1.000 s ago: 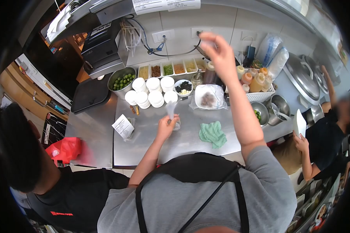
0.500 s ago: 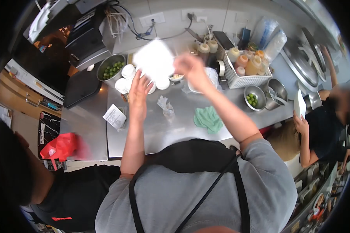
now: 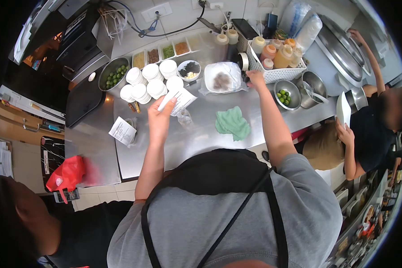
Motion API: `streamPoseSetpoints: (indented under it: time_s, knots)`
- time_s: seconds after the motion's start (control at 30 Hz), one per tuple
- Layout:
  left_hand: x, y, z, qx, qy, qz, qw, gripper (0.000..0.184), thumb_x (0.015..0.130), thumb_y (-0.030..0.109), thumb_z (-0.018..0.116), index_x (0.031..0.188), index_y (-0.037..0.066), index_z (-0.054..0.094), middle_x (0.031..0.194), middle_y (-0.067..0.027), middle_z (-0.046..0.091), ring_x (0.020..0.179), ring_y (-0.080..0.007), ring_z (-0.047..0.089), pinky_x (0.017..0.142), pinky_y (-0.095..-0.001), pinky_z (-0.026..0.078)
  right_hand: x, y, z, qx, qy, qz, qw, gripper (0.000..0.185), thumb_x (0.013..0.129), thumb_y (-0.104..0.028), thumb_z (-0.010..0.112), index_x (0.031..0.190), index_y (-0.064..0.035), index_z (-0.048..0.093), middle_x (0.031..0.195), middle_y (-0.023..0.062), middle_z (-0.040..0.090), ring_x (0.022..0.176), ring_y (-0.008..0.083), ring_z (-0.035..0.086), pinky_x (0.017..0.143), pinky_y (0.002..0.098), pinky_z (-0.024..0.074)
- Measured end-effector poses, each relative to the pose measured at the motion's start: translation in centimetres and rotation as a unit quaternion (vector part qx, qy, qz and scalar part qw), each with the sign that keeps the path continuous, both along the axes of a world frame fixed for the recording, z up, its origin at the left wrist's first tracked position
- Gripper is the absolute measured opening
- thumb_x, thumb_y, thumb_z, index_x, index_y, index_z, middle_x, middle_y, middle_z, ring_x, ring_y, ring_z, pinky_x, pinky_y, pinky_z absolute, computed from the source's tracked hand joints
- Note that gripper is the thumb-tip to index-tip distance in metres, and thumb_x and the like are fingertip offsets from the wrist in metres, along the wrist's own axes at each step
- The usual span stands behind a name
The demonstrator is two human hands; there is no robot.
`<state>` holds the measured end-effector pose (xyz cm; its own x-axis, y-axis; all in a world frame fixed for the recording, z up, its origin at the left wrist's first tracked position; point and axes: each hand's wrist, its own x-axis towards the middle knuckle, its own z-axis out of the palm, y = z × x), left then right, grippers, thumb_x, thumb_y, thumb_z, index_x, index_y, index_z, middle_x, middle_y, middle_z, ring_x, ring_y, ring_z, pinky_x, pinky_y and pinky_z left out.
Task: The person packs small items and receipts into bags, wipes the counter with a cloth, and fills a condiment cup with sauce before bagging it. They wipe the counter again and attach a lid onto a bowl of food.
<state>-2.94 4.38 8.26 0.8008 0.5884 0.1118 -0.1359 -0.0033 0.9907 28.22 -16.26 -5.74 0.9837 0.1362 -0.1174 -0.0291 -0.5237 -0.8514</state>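
My left hand [image 3: 160,114] is closed on a printed receipt [image 3: 183,101], with part of the paper folded up white over the fingers. Under and beyond it stand stacks of white lidded cups [image 3: 151,71]. My right hand [image 3: 255,79] reaches to the front left corner of a white basket [image 3: 279,75]. Its fingers are bent together at a small dark thing that I cannot make out, beside a white roll [image 3: 243,61]. Left of that hand is a plastic-wrapped white container [image 3: 222,78]. A small clear plastic bag [image 3: 185,119] lies below the receipt.
A green cloth [image 3: 232,123] and another receipt [image 3: 123,131] on a bag lie on the steel counter. Green limes fill a pot [image 3: 103,76]; some sit in a bowl [image 3: 295,105]. Co-workers are at left [image 3: 85,228] and right [image 3: 366,143]; the right one holds a white tray.
The blurred white paper over the cups has come down and now shows print in my left hand. My right hand has moved right, away from the paper, to the basket's corner.
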Motion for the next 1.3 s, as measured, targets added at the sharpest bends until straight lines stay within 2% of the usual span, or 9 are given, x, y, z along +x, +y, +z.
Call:
streamPoseSetpoints:
  time_s: [0.03,0.17,0.43,0.73,0.83,0.93,1.03,1.17,1.3]
  knots:
    - [-0.1,-0.1,-0.1,0.000,0.003,-0.001,1.000,0.018,0.082,0.011,0.058,0.093,-0.003,0.061,0.083,-0.0033,0.062,0.073,-0.0060,0.053,0.067,-0.0210,0.042,0.2,0.3,0.3,0.147,0.128,-0.014,0.981,0.029,0.078,-0.026,0.061,0.098,-0.0053,0.058,0.092,0.0122,0.056,0.077,0.0246,0.055,0.064,0.0385,0.0492]
    - [-0.3,-0.3,-0.4,-0.019,0.009,-0.001,1.000,0.017,0.081,0.009,0.059,0.092,-0.003,0.061,0.083,-0.0034,0.062,0.074,-0.0062,0.054,0.067,-0.0210,0.042,1.8,0.9,0.2,0.188,0.210,-0.074,0.957,0.028,0.079,-0.022,0.058,0.098,-0.0027,0.054,0.091,0.0098,0.055,0.077,0.0272,0.053,0.062,0.0401,0.0493]
    - [-0.5,0.1,-0.4,-0.040,-0.002,0.005,0.999,0.017,0.080,0.009,0.059,0.093,-0.003,0.061,0.085,-0.0035,0.062,0.075,-0.0067,0.054,0.068,-0.0212,0.042,-3.5,-2.9,-5.0,0.533,0.138,-0.026,0.834,0.020,0.080,-0.018,0.057,0.097,-0.0073,0.054,0.093,0.0044,0.054,0.083,0.0200,0.052,0.065,0.0316,0.0463]
    - [-0.1,-0.4,-0.8,-0.043,0.012,-0.013,0.999,0.015,0.079,0.009,0.062,0.090,-0.001,0.060,0.082,-0.0027,0.061,0.073,-0.0065,0.054,0.067,-0.0208,0.041,-3.4,-3.0,-5.1,0.258,0.162,-0.078,0.949,0.013,0.080,-0.019,0.058,0.072,-0.0091,0.057,0.057,-0.0013,0.051,0.048,0.0070,0.047,0.044,0.0187,0.0327]
    - [-0.2,-0.4,-1.3,-0.042,0.019,-0.010,0.999,0.016,0.079,0.009,0.062,0.091,-0.001,0.060,0.082,-0.0031,0.061,0.073,-0.0069,0.054,0.067,-0.0207,0.042,-1.4,-3.0,-8.0,0.125,0.198,-0.023,0.972,0.017,0.073,-0.021,0.062,0.064,-0.0066,0.059,0.057,0.0040,0.056,0.049,0.0148,0.053,0.045,0.0260,0.0392]
    - [0.0,0.3,-1.7,-0.009,0.030,0.003,0.999,0.017,0.078,0.008,0.062,0.092,-0.001,0.060,0.082,-0.0042,0.062,0.073,-0.0074,0.055,0.067,-0.0209,0.042,-2.3,-3.7,-8.0,-0.192,-0.012,-0.072,0.979,0.018,0.066,-0.022,0.062,0.065,-0.0045,0.063,0.064,0.0109,0.061,0.056,0.0241,0.058,0.055,0.0333,0.0458]
    - [-0.7,0.5,-2.0,-0.025,0.021,0.012,0.999,0.021,0.081,0.010,0.060,0.097,-0.003,0.058,0.084,-0.0053,0.062,0.075,-0.0084,0.056,0.068,-0.0218,0.043,-5.5,-6.4,-4.8,-0.155,0.000,-0.115,0.981,0.023,0.069,-0.023,0.060,0.081,-0.0053,0.067,0.081,0.0183,0.063,0.078,0.0278,0.062,0.070,0.0346,0.0472]
    - [0.3,0.1,-2.4,-0.120,0.030,0.004,0.992,0.031,0.088,0.021,0.049,0.105,-0.005,0.054,0.094,-0.0078,0.060,0.082,-0.0110,0.056,0.073,-0.0227,0.043,-7.6,-5.5,0.9,0.261,0.015,-0.049,0.964,0.016,0.073,-0.016,0.064,0.086,-0.0061,0.064,0.072,0.0013,0.062,0.053,0.0059,0.047,0.047,0.0200,0.0351]
    - [2.1,-0.9,-3.7,-0.191,0.050,-0.078,0.977,0.036,0.090,0.026,0.045,0.108,-0.004,0.053,0.097,-0.0073,0.060,0.086,-0.0116,0.056,0.077,-0.0234,0.041,-13.4,0.4,9.4,0.407,0.063,0.083,0.908,0.020,0.073,-0.010,0.065,0.092,-0.0064,0.061,0.076,-0.0006,0.061,0.056,0.0030,0.046,0.048,0.0174,0.0336]
